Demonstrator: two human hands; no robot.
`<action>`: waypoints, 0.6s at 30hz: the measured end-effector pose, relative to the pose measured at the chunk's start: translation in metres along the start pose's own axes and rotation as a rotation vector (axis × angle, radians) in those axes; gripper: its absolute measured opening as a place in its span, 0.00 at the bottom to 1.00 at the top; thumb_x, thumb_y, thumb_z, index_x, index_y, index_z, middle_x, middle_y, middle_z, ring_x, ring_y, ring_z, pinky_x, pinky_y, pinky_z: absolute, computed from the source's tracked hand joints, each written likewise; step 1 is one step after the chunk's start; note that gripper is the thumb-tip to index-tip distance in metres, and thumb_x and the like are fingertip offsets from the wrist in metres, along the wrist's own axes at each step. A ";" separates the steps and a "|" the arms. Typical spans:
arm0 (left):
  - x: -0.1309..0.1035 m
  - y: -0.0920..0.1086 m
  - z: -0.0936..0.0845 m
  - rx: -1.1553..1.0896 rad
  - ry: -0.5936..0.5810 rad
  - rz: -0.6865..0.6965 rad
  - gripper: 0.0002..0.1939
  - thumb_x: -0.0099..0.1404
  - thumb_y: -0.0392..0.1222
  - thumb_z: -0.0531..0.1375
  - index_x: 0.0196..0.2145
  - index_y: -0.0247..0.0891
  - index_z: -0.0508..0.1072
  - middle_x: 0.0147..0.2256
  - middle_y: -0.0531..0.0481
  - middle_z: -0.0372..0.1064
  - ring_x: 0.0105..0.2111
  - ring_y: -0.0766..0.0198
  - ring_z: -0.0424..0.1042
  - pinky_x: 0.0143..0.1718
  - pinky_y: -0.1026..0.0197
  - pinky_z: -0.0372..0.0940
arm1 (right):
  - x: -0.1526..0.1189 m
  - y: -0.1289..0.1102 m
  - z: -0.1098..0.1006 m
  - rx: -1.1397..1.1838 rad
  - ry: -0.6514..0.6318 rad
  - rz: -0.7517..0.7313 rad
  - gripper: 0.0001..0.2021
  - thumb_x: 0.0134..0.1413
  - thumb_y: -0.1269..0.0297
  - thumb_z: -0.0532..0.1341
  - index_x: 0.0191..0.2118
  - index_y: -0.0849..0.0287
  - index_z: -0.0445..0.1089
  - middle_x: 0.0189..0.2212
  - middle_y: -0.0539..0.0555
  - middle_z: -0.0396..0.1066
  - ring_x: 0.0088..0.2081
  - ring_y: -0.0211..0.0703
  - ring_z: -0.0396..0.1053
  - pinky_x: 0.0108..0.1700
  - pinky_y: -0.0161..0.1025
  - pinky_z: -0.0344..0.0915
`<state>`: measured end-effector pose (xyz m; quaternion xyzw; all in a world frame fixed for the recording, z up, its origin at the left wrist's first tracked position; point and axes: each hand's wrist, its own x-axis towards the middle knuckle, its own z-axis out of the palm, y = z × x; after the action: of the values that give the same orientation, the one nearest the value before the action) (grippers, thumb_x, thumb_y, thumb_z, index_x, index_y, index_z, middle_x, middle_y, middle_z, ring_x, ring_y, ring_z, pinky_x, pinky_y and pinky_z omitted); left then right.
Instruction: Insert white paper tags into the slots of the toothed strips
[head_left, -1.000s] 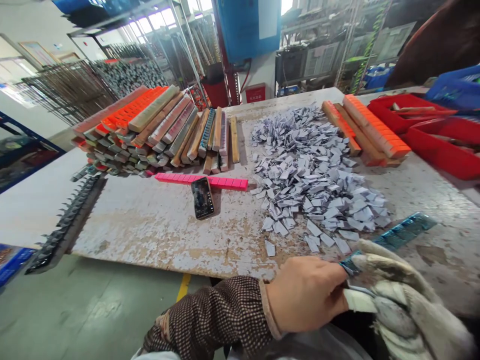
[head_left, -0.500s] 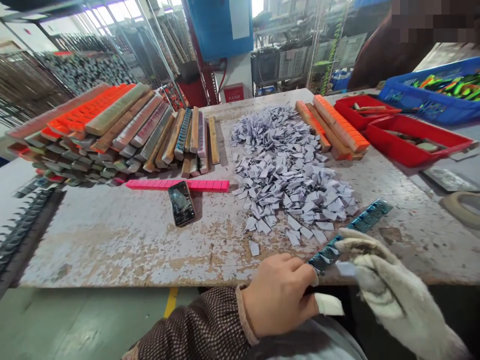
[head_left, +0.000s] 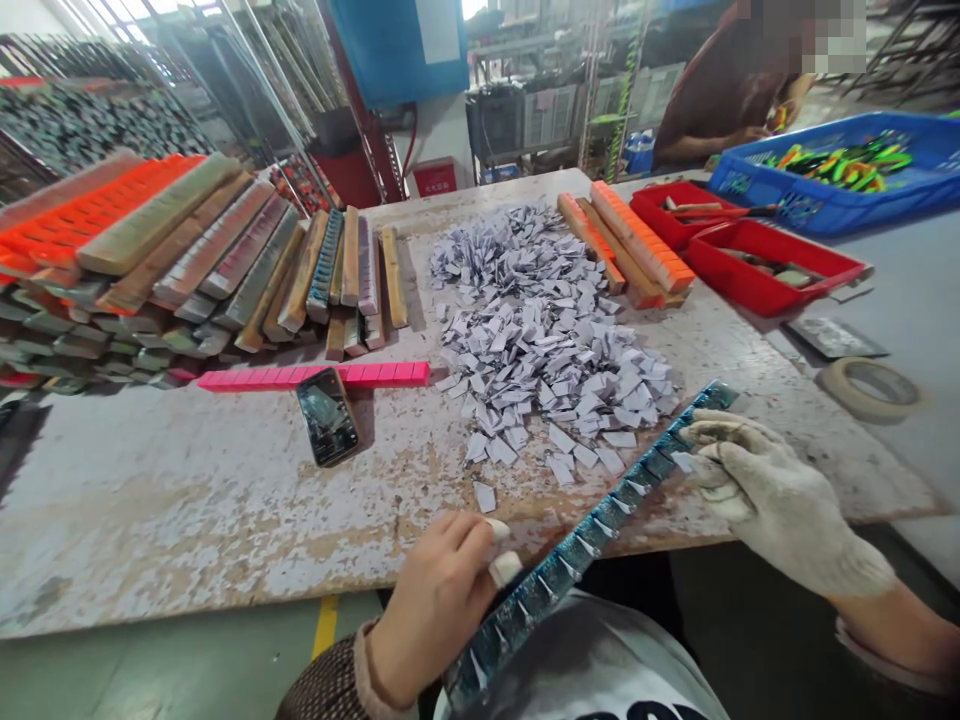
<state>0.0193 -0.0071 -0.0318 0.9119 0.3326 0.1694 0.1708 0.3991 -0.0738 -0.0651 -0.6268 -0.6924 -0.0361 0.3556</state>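
Note:
A long blue glittery strip (head_left: 551,580) with a row of slots slants from my lap across the table's front edge. Small white paper-like pieces stick out of several slots. My right hand (head_left: 765,495), in a whitish glove, is closed at the strip's far end, pinching a small white piece (head_left: 683,461). Beside the strip's near half is my bare left hand (head_left: 446,590), with white tape on its thumb and index finger. Those two fingertips are slightly apart, with nothing visible between them; its other fingers are partly hidden. A loose pile of white pieces (head_left: 555,330) lies beyond.
A phone (head_left: 327,418) rests against a pink slotted strip (head_left: 247,378). Wooden and coloured bars (head_left: 180,240) are stacked left. Orange strips (head_left: 641,235), red trays (head_left: 772,275), a blue basket (head_left: 825,210) and a tape roll (head_left: 868,388) are right. A person (head_left: 712,100) sits behind.
The strip has come nearer and lower left, showing more of its length. My left hand has moved left, its index finger and thumb now apart. The view has turned right.

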 end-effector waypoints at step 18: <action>0.063 -0.030 0.018 0.347 -0.084 -0.159 0.17 0.72 0.42 0.60 0.56 0.37 0.70 0.48 0.41 0.72 0.47 0.48 0.71 0.50 0.47 0.69 | 0.004 -0.008 0.003 -0.153 -0.002 -0.131 0.05 0.65 0.68 0.57 0.36 0.56 0.67 0.47 0.62 0.74 0.55 0.60 0.72 0.51 0.59 0.75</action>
<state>0.0559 0.0521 -0.0483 0.9047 0.4204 0.0573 0.0375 0.3910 -0.0704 -0.0621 -0.6056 -0.7276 -0.1115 0.3025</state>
